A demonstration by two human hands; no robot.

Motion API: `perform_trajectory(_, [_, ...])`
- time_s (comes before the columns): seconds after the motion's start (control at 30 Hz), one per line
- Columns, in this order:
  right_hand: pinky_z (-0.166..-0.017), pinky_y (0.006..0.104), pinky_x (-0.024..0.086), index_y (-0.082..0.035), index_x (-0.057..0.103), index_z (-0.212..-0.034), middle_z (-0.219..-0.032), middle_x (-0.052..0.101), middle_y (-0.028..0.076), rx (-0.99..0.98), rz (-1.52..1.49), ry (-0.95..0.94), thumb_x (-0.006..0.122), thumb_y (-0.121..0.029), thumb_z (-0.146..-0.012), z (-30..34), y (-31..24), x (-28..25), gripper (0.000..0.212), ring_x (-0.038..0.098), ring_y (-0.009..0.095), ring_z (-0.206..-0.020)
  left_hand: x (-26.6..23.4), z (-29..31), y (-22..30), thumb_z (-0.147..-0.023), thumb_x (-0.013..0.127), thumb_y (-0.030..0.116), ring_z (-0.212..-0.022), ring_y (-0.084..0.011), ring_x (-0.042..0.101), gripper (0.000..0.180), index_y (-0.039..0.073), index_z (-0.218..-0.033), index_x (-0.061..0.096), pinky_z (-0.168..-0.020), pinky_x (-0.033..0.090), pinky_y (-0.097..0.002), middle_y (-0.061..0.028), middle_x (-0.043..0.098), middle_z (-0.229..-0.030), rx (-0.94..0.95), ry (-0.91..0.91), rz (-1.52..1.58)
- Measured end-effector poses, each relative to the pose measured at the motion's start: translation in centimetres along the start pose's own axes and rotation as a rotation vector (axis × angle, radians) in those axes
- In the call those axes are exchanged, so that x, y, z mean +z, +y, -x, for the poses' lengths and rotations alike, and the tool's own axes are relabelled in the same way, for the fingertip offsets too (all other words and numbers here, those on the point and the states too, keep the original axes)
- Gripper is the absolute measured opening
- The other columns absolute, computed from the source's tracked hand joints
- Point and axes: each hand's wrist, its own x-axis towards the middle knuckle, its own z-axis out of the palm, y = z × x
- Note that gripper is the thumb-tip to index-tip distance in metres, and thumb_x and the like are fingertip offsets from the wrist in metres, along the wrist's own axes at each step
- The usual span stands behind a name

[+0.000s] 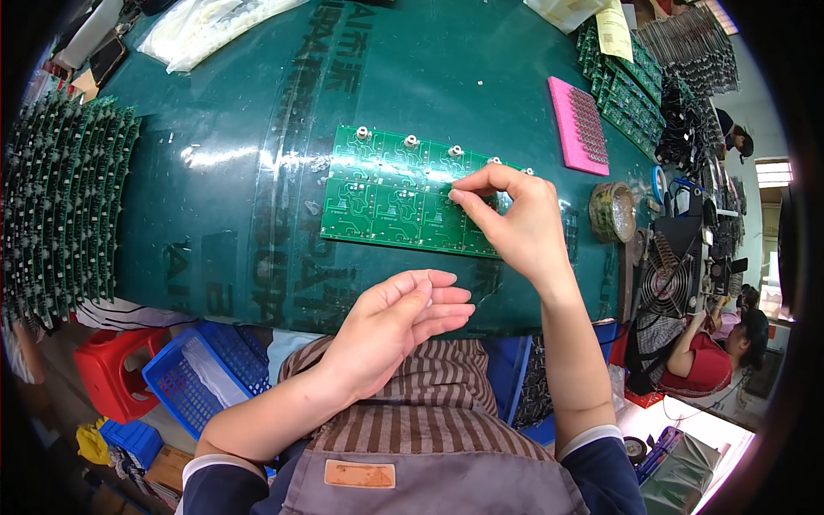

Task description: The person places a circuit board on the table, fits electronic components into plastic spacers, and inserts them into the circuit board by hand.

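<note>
Bright, sharp; glare, fisheye-bent edges

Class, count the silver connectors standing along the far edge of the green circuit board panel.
5 show on the circuit board panel: at. The right hand may hide more.

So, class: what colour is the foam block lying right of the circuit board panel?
Pink foam block, seen in the head view.

Glossy green circuit board [395, 193] lies on smooth, shiny mat [232, 197].
</note>
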Motion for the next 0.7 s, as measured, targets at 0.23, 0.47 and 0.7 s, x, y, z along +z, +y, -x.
perform_trajectory(0.23, [-0.060, 0.0287, 0.049, -0.002, 0.067, -0.082, -0.075, 0.066, 0.009, -0.048, 0.038, 0.070, 0.069, -0.005, -0.076, 0.4, 0.2, 0.7, 0.007, 0.063, 0.018, -0.065, -0.2, -0.1, 0.0, -0.100, 0.041, 0.028, -0.087, -0.0189, 0.063, 0.027, 0.003, -0.108, 0.049, -0.074, 0.051, -0.0286, -0.0165, 0.063, -0.100, -0.008, -0.004, -0.025])
perform_trajectory(0.47, [-0.059, 0.0292, 0.049, -0.002, 0.067, -0.081, -0.074, 0.065, 0.009, -0.089, 0.022, 0.112, 0.069, -0.004, -0.075, 0.6, 0.6, 1.1, 0.006, 0.063, 0.019, -0.066, -0.7, 0.0, 0.2, -0.097, 0.048, 0.030, -0.080, -0.0131, 0.061, 0.032, 0.000, -0.104, 0.056, -0.071, 0.049, -0.0243, -0.0090, 0.063, -0.090, -0.031, -0.027, -0.040])
perform_trajectory(0.7, [-0.057, 0.0306, 0.048, -0.002, 0.065, -0.080, -0.073, 0.064, 0.010, -0.218, 0.069, 0.188, 0.069, -0.001, -0.074, 1.1, 0.8, 1.6, 0.008, 0.062, 0.022, -0.067, -0.6, 0.1, 0.1, -0.095, 0.053, 0.023, -0.075, -0.0086, 0.054, 0.030, -0.001, -0.112, 0.057, -0.069, 0.044, -0.0226, -0.0025, 0.059, -0.082, -0.016, 0.008, -0.042])
